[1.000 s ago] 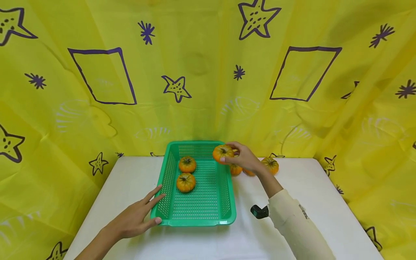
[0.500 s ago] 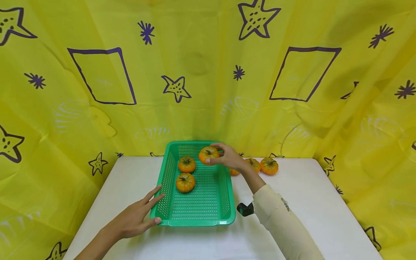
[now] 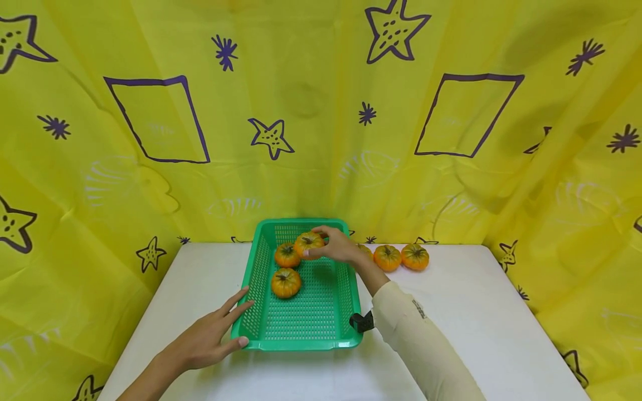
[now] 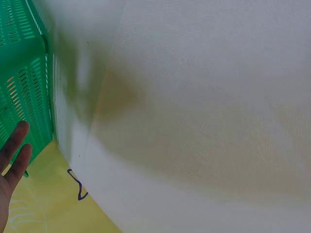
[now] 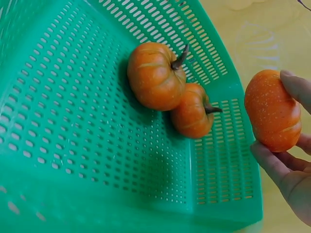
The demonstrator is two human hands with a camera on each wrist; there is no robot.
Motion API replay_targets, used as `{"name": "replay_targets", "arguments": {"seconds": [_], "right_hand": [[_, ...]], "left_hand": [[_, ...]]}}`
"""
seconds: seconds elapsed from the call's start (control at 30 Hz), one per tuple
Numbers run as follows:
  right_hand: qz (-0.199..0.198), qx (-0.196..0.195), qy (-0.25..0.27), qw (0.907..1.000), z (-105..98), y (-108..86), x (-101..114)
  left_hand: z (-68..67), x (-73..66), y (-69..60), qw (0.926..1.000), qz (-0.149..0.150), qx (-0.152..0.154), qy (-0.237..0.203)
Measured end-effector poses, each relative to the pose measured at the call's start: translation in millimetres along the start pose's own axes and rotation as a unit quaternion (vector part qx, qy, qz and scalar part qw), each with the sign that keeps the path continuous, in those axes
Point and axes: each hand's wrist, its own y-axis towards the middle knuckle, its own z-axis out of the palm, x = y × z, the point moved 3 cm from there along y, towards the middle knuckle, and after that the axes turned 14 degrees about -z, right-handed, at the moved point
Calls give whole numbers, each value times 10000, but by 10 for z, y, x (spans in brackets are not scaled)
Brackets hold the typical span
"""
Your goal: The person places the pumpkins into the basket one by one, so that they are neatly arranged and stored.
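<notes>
In the head view my right hand [image 3: 338, 245] grips a small orange pumpkin [image 3: 307, 244] between thumb and fingers, over the back half of a green plastic basket [image 3: 301, 328]. The right wrist view shows the held pumpkin [image 5: 273, 110] pinched from above and below, apart from the others. Two more pumpkins lie inside the basket along its left side, a rear one [image 3: 286, 257] and a front one [image 3: 286, 284], both with stems. My left hand [image 3: 208, 337] rests at the basket's left front corner, fingers spread and straight, holding nothing.
Outside the basket, to its right, pumpkins stand in a row at the back: one [image 3: 414, 257], its neighbour [image 3: 387, 258], and another partly hidden by my right arm. A yellow patterned curtain [image 3: 321, 184] surrounds the white table [image 3: 431, 317].
My right hand has carried the pumpkin leftward from the basket's right rim to over its inside, near the rear pumpkin. The left hand and basket stay in place.
</notes>
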Motion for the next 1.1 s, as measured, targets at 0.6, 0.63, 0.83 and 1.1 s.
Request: {"name": "replay_targets", "arguments": {"seconds": [0.6, 0.63, 0.83, 1.1], "right_hand": [[477, -21, 259, 9985, 192, 125, -155], [498, -24, 238, 9985, 198, 127, -166], [671, -21, 209, 9975, 218, 137, -212], [709, 193, 109, 9972, 277, 140, -263]], "left_hand": [[10, 17, 3, 10000, -66, 56, -37], [11, 18, 3, 10000, -71, 63, -30], [1, 15, 9, 9998, -86, 159, -58], [1, 14, 16, 9997, -81, 190, -94]]}}
